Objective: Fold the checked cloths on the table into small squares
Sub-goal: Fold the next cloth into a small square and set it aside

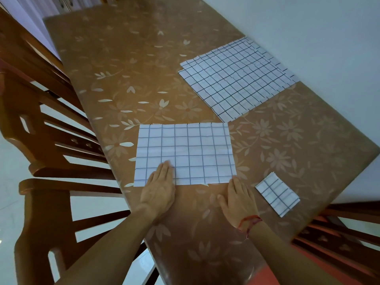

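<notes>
One checked cloth (pixel 189 149) is lying spread flat on the floral-patterned surface (pixel 123 58), near the front edge. Left hand (pixel 159 189) is resting palm-down on the cloth's near left part, fingers straight and together, grasping nothing. Right hand (pixel 238 199) is lying flat on the surface with its fingertips at the cloth's near right corner, also released; a red string bracelet (pixel 249 222) is sitting on that wrist. A folded square (pixel 277 194) of checked cloth is lying just right of the right hand. A stack of checked cloths (pixel 236 79) is lying unfolded farther back, beside the wall. Wooden chairs (pixel 41 140) are standing along the left side.
</notes>
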`<state>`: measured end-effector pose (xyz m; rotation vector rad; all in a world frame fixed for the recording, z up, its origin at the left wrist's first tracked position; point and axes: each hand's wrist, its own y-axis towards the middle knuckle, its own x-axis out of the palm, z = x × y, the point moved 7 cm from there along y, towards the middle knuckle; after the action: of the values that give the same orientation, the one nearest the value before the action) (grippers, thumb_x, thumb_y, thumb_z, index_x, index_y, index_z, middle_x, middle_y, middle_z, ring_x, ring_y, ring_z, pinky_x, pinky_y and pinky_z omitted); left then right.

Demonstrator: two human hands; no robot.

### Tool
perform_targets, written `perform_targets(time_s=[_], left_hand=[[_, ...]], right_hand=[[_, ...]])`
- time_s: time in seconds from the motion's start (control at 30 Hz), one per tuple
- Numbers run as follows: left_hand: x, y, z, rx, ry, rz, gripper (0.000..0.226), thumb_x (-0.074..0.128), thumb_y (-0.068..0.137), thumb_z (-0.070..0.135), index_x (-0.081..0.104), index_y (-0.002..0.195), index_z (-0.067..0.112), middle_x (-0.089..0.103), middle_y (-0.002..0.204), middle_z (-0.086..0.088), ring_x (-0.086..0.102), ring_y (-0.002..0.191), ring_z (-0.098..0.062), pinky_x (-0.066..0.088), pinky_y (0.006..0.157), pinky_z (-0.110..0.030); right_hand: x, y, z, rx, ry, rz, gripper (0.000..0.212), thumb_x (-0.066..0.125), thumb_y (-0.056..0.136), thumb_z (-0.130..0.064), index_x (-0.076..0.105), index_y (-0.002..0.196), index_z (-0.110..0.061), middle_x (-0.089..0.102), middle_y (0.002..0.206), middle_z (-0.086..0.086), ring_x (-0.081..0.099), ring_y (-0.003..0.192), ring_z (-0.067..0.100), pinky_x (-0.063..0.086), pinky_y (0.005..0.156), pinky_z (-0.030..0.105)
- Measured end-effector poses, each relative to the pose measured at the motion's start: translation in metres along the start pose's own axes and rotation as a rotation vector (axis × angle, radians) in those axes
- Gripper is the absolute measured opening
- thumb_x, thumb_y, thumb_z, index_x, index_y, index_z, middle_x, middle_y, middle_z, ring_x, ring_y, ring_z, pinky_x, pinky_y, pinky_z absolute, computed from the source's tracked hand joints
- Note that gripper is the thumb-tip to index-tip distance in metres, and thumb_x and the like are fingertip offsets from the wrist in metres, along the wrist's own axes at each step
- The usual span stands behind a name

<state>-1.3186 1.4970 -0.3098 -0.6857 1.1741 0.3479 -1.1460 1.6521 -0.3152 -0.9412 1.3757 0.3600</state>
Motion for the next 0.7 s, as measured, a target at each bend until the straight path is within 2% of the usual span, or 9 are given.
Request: perform_targets(time_s=[0.1,0.23,0.37,0.43,0.47,0.57,0.7], left_hand=[[-0.002,0.024,0.018,0.056,0.006,-0.015,0.058,0.022,0.103,0.020,-0.004,0.154,0.008,-0.011,0.162,-0.006,-0.009,0.149,-0.019,0.000,0.120,-0.032],[0.003,0.043,0.032,0.090,0.016,-0.067,0.059,0.022,0.102,0.014,-0.005,0.154,0.010,-0.016,0.161,-0.005,-0.013,0.148,-0.018,-0.001,0.119,-0.032],[0.011,0.047,0.034,0.087,0.037,-0.104,0.058,0.021,0.103,0.016,-0.005,0.154,0.009,-0.016,0.161,-0.006,-0.014,0.148,-0.019,0.000,0.120,-0.034],[0.012,0.048,0.033,0.087,0.039,-0.096,0.058,0.021,0.103,0.017,-0.005,0.154,0.009,-0.016,0.161,-0.006,-0.014,0.148,-0.019,0.000,0.120,-0.034],[0.013,0.048,0.033,0.089,0.039,-0.092,0.058,0.021,0.103,0.017,-0.005,0.154,0.009,-0.016,0.161,-0.005,-0.014,0.148,-0.019,0.000,0.119,-0.034],[0.015,0.048,0.032,0.085,0.028,-0.076,0.058,0.020,0.103,0.018,-0.006,0.154,0.010,-0.016,0.161,-0.004,-0.015,0.148,-0.018,-0.001,0.119,-0.034],[0.018,0.048,0.031,0.077,0.015,-0.069,0.058,0.021,0.103,0.018,-0.006,0.154,0.011,-0.016,0.161,-0.005,-0.016,0.148,-0.018,-0.001,0.121,-0.035]], right_hand=[[-0.004,0.002,0.001,0.003,0.010,0.036,0.079,0.012,0.088,-0.053,0.031,0.147,-0.004,0.029,0.155,0.010,0.027,0.142,0.022,0.022,0.115,0.037],[-0.013,0.012,0.003,-0.015,0.012,0.067,0.061,0.033,0.096,-0.047,0.038,0.142,-0.008,0.041,0.144,0.005,0.038,0.132,0.021,0.031,0.107,0.035],[-0.027,0.034,0.009,0.023,0.137,0.078,0.053,0.039,0.096,-0.044,0.043,0.137,-0.011,0.049,0.134,0.005,0.044,0.122,0.024,0.038,0.101,0.038],[-0.036,0.051,0.016,0.085,0.271,0.103,0.043,0.043,0.093,-0.042,0.050,0.124,-0.012,0.054,0.120,0.006,0.047,0.111,0.025,0.042,0.092,0.039],[-0.038,0.061,0.021,0.131,0.358,0.113,0.035,0.045,0.091,-0.042,0.052,0.111,-0.014,0.055,0.109,0.005,0.049,0.104,0.026,0.043,0.086,0.038],[-0.050,0.087,0.027,0.222,0.578,0.145,0.021,0.048,0.084,-0.043,0.040,0.078,-0.026,0.046,0.080,0.001,0.047,0.079,0.020,0.039,0.067,0.032],[-0.061,0.111,0.025,0.296,0.832,0.164,0.032,0.056,0.086,-0.026,0.036,0.062,-0.027,0.040,0.060,-0.008,0.041,0.058,0.011,0.030,0.053,0.025]])
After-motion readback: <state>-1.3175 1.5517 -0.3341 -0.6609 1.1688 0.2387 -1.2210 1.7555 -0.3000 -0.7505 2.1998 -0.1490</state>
